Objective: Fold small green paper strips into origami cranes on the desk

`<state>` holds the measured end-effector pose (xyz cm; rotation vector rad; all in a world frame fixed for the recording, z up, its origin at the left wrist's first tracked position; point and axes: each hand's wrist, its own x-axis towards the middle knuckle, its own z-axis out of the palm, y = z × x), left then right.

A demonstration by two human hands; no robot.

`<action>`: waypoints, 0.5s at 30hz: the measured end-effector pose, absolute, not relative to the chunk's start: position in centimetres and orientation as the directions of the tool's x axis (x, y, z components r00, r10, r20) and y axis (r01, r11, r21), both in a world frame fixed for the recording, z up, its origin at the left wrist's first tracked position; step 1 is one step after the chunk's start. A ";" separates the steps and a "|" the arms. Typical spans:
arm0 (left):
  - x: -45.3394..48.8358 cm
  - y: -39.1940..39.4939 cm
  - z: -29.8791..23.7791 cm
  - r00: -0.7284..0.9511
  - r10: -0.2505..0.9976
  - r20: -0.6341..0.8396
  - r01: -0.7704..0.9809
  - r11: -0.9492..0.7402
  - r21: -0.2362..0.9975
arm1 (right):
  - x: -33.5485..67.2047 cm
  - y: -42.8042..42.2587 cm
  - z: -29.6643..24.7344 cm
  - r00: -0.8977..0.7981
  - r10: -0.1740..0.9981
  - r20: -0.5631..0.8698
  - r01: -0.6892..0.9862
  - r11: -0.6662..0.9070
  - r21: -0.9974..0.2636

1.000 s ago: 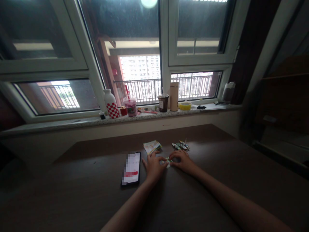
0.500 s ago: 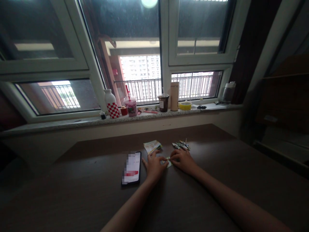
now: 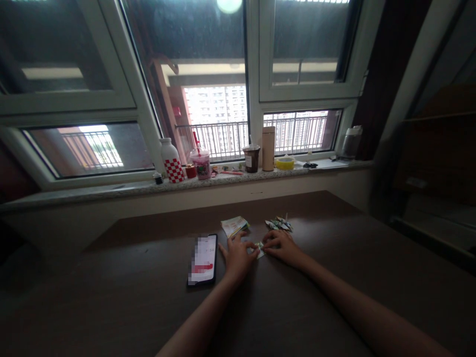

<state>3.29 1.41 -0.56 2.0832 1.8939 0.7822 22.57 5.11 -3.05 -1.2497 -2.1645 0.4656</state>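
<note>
A small piece of printed paper (image 3: 260, 252), pale green and white, lies on the dark table between my hands. My left hand (image 3: 239, 255) pinches its left edge, with the other fingers spread. On its right side, my right hand (image 3: 283, 246) presses the edge with curled fingers; the fingertips partly cover it. Just beyond my left hand sits a stack of printed papers (image 3: 234, 225). A pile of small folded papers (image 3: 278, 224) lies beyond my right hand. To the left of my left hand rests a phone (image 3: 203, 260) with its screen lit.
Along the windowsill (image 3: 223, 177) behind the table (image 3: 148, 297) stand a checkered bottle (image 3: 173, 161), a pink drink cup (image 3: 201, 163), a dark drink cup (image 3: 252, 158), a tan flask (image 3: 268, 148), a roll of yellow tape (image 3: 285, 163) and a clear jug (image 3: 352, 142).
My right hand has shifted very slightly at the paper's right edge. My left hand, the stack, the pile and the phone stay in place.
</note>
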 end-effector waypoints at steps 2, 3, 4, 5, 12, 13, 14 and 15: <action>3.3 1.5 -0.5 0.031 0.974 0.226 0.856 -0.142 0.497 | 22.5 5.1 -2.9 -0.368 0.879 0.302 0.686 0.476 -0.550; 3.3 1.5 -0.5 0.033 0.975 0.221 0.857 -0.142 0.495 | 22.5 5.1 -2.8 -0.361 0.884 0.298 0.700 0.468 -0.539; 3.3 1.5 -0.5 0.037 0.976 0.216 0.858 -0.142 0.494 | 22.4 5.1 -2.8 -0.358 0.886 0.296 0.714 0.464 -0.525; 3.3 1.5 -0.4 0.040 0.977 0.211 0.858 -0.142 0.494 | 22.3 5.1 -2.8 -0.356 0.887 0.295 0.726 0.461 -0.510; 3.1 1.7 -0.3 0.051 0.981 0.185 0.855 -0.139 0.500 | 21.9 5.0 -2.8 -0.349 0.882 0.316 0.786 0.459 -0.415; 3.1 1.7 -0.3 0.051 0.981 0.187 0.854 -0.140 0.501 | 21.9 5.0 -2.7 -0.348 0.883 0.315 0.793 0.456 -0.404; 3.1 1.7 -0.3 0.052 0.981 0.189 0.853 -0.142 0.502 | 21.8 5.0 -2.6 -0.346 0.885 0.311 0.799 0.452 -0.396; 3.1 1.7 -0.3 0.052 0.980 0.190 0.853 -0.143 0.502 | 21.7 4.9 -2.5 -0.344 0.888 0.306 0.805 0.447 -0.390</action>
